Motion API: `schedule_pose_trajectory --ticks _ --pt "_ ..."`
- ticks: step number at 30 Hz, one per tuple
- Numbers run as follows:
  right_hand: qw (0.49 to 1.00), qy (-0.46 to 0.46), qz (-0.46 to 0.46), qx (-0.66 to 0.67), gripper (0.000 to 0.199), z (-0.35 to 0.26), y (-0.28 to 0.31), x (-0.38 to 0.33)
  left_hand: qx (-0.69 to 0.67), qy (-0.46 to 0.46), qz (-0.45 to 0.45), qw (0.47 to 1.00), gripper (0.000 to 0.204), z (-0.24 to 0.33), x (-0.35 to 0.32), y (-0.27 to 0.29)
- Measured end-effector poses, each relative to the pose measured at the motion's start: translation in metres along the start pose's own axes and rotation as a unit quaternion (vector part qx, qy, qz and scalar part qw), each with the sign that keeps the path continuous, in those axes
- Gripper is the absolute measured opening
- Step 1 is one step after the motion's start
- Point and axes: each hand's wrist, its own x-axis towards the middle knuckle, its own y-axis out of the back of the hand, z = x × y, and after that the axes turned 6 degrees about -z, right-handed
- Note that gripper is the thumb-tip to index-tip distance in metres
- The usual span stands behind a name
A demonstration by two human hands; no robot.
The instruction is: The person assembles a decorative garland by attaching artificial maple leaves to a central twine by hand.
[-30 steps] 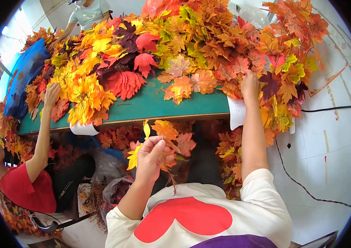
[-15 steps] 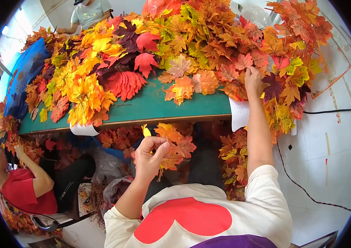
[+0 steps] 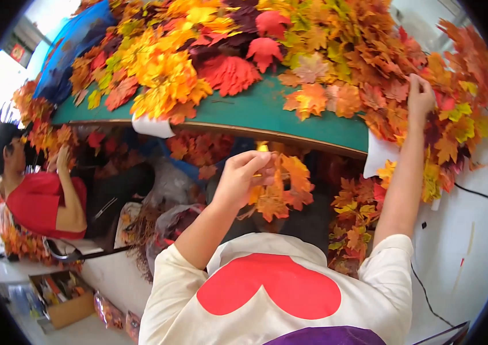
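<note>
My left hand (image 3: 242,179) is closed in front of the table's near edge, its thumb and fingers pinching a spray of orange and yellow artificial maple leaves (image 3: 290,187) that hangs below the fingers. Far to the right, my right hand (image 3: 421,103) reaches up to the heap of rust-orange artificial maple leaves (image 3: 364,49). Its fingertips are pinched together at the heap's edge; whatever they grip is too small to make out. Bunches of yellow leaves (image 3: 166,77) and a fanned stack of red leaves (image 3: 229,75) lie farther left on the green tabletop (image 3: 244,112).
Leaf garlands (image 3: 350,224) hang below the table's right end. White paper (image 3: 379,155) hangs off the front edge. A person in a red top (image 3: 45,201) sits at the left, hands among leaves. Clear plastic bags (image 3: 169,224) and a cardboard box (image 3: 65,299) are on the left.
The view has swung, so the table and leaves appear shifted to the right and upward. My left hand still holds its leaf spray; my right hand is still at the heap.
</note>
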Motion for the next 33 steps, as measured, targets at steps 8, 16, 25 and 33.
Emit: schedule_pose_trajectory --ticks 8,16,25,33 --pt "0.966 -0.127 -0.108 0.199 0.022 -0.039 -0.003 -0.008 -0.193 0.048 -0.009 0.98 0.018 -0.022 0.003 -0.008" --pt "0.944 0.077 -0.183 0.263 0.012 -0.131 -0.001 -0.054 -0.229 0.039 -0.007 0.973 0.015 -0.015 -0.006 -0.019" --pt "0.847 0.288 -0.377 0.24 0.013 -0.222 0.025 -0.148 -0.294 -0.013 0.009 0.956 0.016 -0.028 0.003 -0.021" --pt "0.829 0.09 -0.45 0.321 0.013 -0.218 0.035 -0.197 -0.356 0.017 0.007 0.934 0.017 -0.034 -0.006 -0.02"
